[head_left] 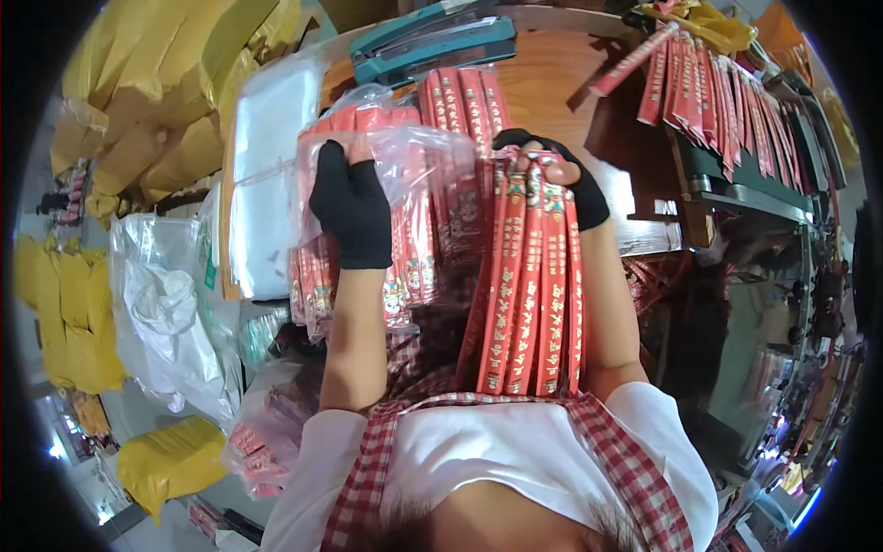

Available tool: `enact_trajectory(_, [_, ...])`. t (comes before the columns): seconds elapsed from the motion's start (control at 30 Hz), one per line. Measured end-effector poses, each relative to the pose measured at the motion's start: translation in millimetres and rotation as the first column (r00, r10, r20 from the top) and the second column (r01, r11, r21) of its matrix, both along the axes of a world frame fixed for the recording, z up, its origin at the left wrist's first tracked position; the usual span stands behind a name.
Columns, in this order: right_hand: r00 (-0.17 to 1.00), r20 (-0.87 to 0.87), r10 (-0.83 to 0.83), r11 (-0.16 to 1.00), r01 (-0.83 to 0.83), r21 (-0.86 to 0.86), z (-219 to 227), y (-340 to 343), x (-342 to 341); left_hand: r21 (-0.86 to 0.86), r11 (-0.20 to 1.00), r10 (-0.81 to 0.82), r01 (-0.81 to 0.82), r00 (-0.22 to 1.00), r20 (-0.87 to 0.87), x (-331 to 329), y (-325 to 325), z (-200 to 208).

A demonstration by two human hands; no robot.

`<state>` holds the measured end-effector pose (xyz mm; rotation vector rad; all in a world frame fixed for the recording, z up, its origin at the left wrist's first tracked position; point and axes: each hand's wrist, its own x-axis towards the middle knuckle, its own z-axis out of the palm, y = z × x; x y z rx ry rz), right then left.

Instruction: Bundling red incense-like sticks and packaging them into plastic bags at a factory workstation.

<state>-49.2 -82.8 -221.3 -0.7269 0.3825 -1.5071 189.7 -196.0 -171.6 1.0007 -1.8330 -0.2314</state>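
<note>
My left hand, in a black glove with bare fingertips, pinches the edge of a clear plastic bag. Inside that bag lie long narrow red packets with gold print, and the bag hangs over the table's near edge. In my right hand, gloved the same way, is a bundle of long red packets. The fingers wrap round its top end, and the bundle hangs down in front of my apron. A further stack of red packets lies on the table just beyond both hands.
Flat clear plastic bags are stacked at the table's left. Teal sealing tools lie at the back. Many red packets stand in a row at the far right. Yellow sacks and a white bag crowd the left side.
</note>
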Motion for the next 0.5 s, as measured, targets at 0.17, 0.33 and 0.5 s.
enact_trajectory(0.17, [0.988,-0.150,0.039,0.988,-0.061,-0.144,3,11,-19,0.315,0.850,-0.318,0.422,0.888,-0.332,-81,35,7])
enact_trajectory(0.33, [0.999,0.034,0.006,0.989,-0.001,-0.148,28,-17,24,0.055,0.885,-0.461,0.462,0.887,-0.030,-90,74,56])
enact_trajectory(0.5, [0.840,-0.518,-0.159,0.960,0.255,0.118,-170,-38,-62,-0.069,0.721,-0.589,0.690,0.662,0.463,-133,119,52])
